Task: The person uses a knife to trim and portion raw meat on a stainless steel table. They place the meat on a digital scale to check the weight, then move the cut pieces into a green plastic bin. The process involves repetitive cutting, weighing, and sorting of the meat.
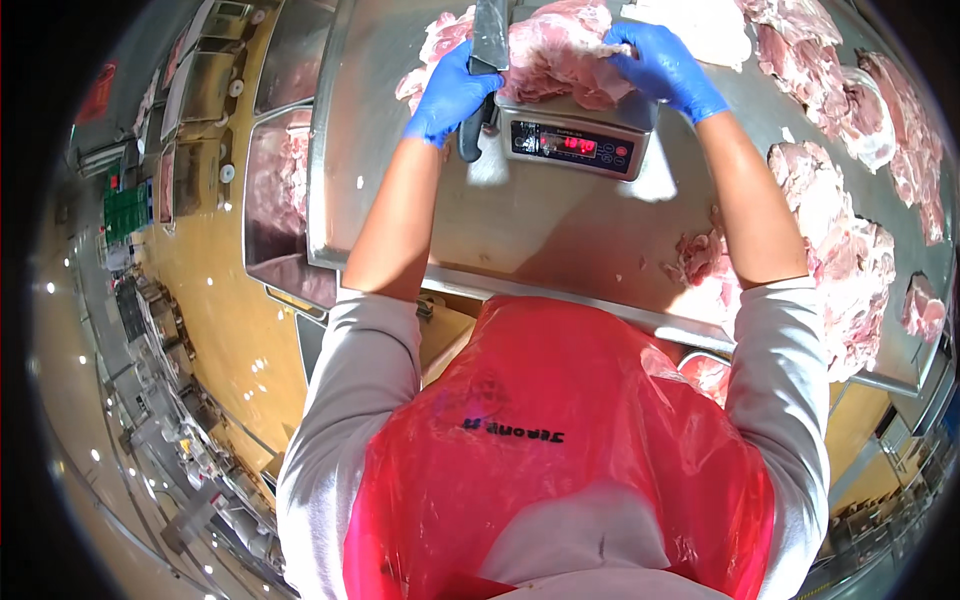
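While right hand [662, 68] presses meat [560, 55] (on scale [575, 135]), left hand [452, 92] grips knife [488, 45]

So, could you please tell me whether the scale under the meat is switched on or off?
On. The scale shows lit red digits on its front display, with raw meat piled on its platform.

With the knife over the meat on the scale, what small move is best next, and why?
Probably a short downward cut. The left hand holds the knife blade over the raw meat piled on the scale, while the right hand pins that meat steady.
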`<state>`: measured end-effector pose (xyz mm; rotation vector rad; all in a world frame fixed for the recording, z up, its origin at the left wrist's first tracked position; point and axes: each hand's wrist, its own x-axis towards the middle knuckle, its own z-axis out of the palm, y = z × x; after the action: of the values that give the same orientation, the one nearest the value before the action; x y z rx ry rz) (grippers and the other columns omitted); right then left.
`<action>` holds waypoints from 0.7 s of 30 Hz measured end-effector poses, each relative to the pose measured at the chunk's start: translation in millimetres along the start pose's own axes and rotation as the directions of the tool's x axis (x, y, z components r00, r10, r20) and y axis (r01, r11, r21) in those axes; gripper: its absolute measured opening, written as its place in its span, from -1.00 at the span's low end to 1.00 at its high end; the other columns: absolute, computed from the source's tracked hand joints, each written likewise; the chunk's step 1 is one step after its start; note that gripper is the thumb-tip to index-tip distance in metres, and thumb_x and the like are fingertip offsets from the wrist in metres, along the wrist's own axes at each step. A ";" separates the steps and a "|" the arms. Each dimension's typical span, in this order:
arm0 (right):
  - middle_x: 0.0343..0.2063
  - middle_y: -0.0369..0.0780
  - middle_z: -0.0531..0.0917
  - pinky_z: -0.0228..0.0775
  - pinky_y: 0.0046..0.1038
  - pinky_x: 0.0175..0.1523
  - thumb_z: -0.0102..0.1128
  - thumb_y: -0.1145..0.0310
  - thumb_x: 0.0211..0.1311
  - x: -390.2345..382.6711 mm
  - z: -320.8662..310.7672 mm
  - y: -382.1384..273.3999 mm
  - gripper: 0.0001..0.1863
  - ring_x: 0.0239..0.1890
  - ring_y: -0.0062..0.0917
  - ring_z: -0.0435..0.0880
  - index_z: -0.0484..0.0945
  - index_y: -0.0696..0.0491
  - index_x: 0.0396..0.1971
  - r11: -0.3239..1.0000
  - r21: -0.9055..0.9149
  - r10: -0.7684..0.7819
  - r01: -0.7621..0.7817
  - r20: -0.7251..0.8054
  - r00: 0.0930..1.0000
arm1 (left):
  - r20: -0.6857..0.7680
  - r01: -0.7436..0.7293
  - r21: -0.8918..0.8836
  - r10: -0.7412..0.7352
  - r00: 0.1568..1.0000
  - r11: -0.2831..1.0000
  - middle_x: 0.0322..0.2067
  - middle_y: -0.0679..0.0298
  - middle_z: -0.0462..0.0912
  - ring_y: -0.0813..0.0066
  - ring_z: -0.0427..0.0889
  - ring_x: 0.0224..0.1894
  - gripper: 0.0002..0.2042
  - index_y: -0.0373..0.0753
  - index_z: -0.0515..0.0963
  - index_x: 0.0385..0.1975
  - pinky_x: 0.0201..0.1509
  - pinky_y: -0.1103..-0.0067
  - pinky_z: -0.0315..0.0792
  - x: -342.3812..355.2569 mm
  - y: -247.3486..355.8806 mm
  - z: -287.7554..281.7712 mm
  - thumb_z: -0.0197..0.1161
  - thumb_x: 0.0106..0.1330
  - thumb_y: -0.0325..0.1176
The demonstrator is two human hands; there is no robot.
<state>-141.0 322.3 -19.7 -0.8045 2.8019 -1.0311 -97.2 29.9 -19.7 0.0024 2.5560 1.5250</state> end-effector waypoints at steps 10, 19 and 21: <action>-0.75 -0.09 0.48 0.31 -0.31 -0.51 0.19 0.33 -0.14 58.8 -38.8 -31.2 -0.83 -0.71 -0.41 0.41 0.50 0.10 -0.73 0.957 -0.181 -0.198 0.228 0.169 0.965 | 0.070 0.059 -0.504 -0.027 0.997 0.862 -0.52 0.24 0.53 0.56 0.47 -0.63 -0.79 -0.28 0.42 -0.07 -0.59 0.55 0.41 -21.7 55.0 62.7 0.03 0.44 -0.30; -0.74 -0.11 0.55 0.34 -0.33 -0.50 0.30 0.27 -0.11 76.4 -32.3 -58.8 -0.78 -0.70 -0.40 0.43 0.56 0.10 -0.72 0.989 -0.126 -0.051 0.078 0.205 0.977 | 0.392 0.213 -0.406 -0.041 0.919 0.889 -0.53 0.28 0.54 0.61 0.44 -0.68 -0.33 0.02 -0.02 0.47 -0.59 0.59 0.43 -136.5 34.1 55.3 -0.01 0.36 -0.49; -0.77 -0.14 0.51 0.31 -0.36 -0.52 0.30 0.28 -0.10 70.1 -31.4 -68.0 -0.77 -0.72 -0.47 0.40 0.55 0.11 -0.73 0.999 0.009 -0.042 0.041 0.231 0.972 | 0.405 0.252 -0.399 -0.077 0.911 0.882 -0.56 0.27 0.53 0.58 0.46 -0.70 -0.31 0.00 -0.03 0.48 -0.59 0.57 0.44 -132.2 31.4 59.8 -0.03 0.33 -0.51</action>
<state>-177.5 262.9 55.7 -0.9211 2.5970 -0.8834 39.1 85.9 -1.5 0.0159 1.8215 1.7970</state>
